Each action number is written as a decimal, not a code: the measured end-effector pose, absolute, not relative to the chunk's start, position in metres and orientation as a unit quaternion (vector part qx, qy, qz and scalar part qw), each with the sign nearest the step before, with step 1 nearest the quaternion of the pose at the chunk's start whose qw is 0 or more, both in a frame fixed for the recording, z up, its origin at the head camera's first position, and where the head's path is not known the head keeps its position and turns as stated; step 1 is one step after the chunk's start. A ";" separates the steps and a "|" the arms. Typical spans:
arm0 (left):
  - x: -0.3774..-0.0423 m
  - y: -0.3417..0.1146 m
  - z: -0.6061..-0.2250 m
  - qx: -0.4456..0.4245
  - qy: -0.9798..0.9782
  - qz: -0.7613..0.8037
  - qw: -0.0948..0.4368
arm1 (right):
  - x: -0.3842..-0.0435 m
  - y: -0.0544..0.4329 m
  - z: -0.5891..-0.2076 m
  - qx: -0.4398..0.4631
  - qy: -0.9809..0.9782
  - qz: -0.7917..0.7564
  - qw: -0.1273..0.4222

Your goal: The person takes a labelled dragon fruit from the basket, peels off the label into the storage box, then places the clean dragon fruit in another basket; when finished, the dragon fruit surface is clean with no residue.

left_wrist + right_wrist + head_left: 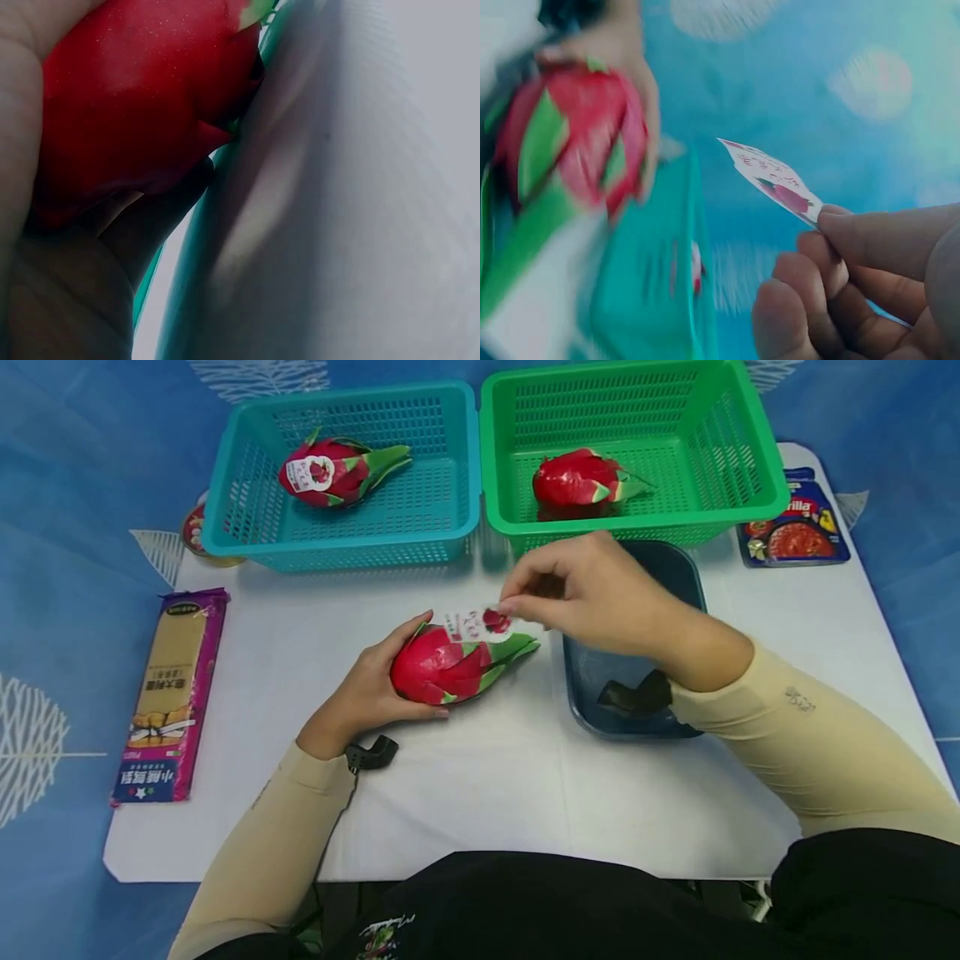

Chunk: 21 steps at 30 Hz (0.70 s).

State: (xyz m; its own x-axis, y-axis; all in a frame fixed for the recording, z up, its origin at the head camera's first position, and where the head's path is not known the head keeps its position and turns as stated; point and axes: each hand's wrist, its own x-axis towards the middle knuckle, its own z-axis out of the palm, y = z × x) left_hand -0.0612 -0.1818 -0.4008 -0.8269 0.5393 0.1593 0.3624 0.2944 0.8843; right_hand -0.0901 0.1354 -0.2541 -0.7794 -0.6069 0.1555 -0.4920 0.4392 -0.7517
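My left hand (375, 685) grips a red dragon fruit (435, 670) with green leaf tips, low over the white table. In the left wrist view the thumb and fingers wrap the red skin (135, 90). Between thumb and forefinger, my right hand (592, 597) pinches a white sticker (476, 625) printed with a red fruit. The head view shows that sticker overlapping the fruit's upper side. In the right wrist view the sticker (776, 180) stands out from the fingertips, slightly curled, apart from the dragon fruit (577, 135).
A blue basket (337, 556) holds a dragon fruit with a sticker (310, 473); a green basket (637, 522) holds another dragon fruit (577, 481). Under my right forearm lies a dark blue tray (592, 693). A noodle packet (168, 693) is at left, a sauce pouch (798, 527) at right.
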 end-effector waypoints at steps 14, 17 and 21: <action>-0.060 -0.181 -0.399 0.270 0.805 0.521 0.089 | -0.091 0.265 -0.286 -0.074 0.902 -0.368 0.213; -0.060 -0.180 -0.397 0.270 0.808 0.516 0.084 | -0.088 0.261 -0.296 -0.077 0.898 -0.356 0.247; -0.059 -0.179 -0.397 0.270 0.810 0.514 0.085 | -0.086 0.252 -0.306 -0.084 0.902 -0.333 0.260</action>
